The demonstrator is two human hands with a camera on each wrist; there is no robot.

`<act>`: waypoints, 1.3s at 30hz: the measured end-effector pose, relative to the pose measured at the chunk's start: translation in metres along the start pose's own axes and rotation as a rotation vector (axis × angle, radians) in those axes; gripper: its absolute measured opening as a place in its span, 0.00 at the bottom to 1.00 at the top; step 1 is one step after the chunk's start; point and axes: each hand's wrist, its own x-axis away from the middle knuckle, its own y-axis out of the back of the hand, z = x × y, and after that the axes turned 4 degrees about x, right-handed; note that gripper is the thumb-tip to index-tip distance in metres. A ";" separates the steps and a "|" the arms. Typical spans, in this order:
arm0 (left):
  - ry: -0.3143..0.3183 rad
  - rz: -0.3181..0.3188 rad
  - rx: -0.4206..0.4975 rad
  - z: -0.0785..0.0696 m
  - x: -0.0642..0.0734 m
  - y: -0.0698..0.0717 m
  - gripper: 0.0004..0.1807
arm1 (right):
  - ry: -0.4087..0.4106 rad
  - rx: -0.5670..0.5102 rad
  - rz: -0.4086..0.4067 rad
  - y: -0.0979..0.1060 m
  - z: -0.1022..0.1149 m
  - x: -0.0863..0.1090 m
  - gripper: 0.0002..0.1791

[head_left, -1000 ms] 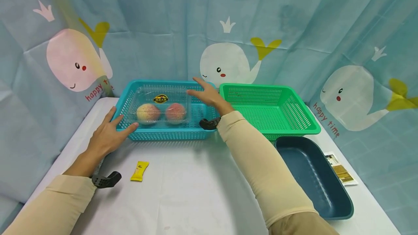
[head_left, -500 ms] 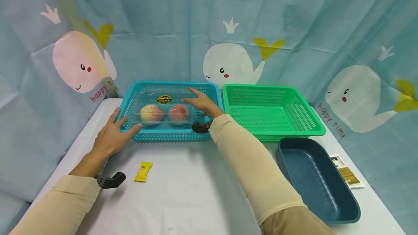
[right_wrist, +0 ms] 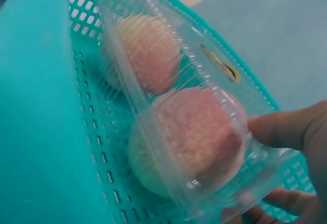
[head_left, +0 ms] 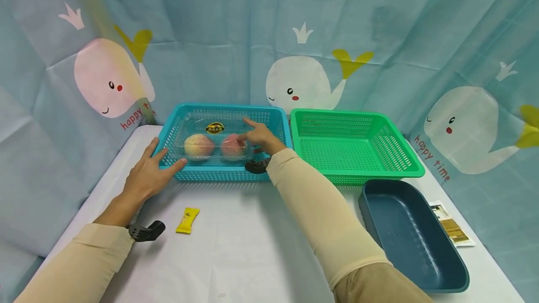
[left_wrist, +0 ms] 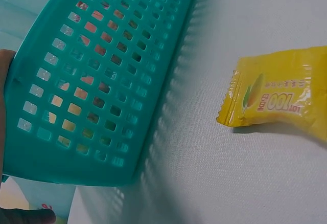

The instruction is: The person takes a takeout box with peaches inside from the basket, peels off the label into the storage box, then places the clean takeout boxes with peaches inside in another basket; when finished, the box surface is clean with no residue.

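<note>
A clear plastic fruit box (head_left: 191, 120) with a black-and-yellow label lies in the blue basket (head_left: 219, 174). Through its lid show two peaches (head_left: 199, 146). My right hand (head_left: 265, 138) is at the box's right end; in the right wrist view one finger presses the lid beside the nearer peach (right_wrist: 191, 137), while other fingers curl at the lower edge and show partly through the plastic. My left hand (head_left: 147, 172) rests at the basket's front left corner, fingers spread along the rim. A small yellow wrapped packet (head_left: 187, 220) lies on the white cloth before the basket.
To the right of the blue basket stands a green basket (head_left: 337, 148). A dark blue tray (head_left: 414, 237) sits in front of it, with a brown-and-white packet (head_left: 452, 228) beyond its right side. A whale-print curtain (head_left: 236, 60) hangs close behind.
My right hand has moved left and down onto the right end of the fruit box, its fingers closing in. The left hand stays at the basket corner. The view has shifted slightly.
</note>
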 end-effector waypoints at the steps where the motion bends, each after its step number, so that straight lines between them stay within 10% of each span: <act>1: 0.002 0.000 0.001 0.000 0.001 0.000 0.52 | 0.003 -0.019 -0.006 0.000 -0.001 0.000 0.40; 27: 0.008 0.001 0.020 -0.001 0.000 0.000 0.52 | 0.247 -0.664 -0.193 0.018 0.006 0.042 0.36; 39: 0.010 0.004 0.009 -0.002 0.000 0.002 0.52 | 0.249 -0.683 -0.192 0.045 0.028 0.087 0.33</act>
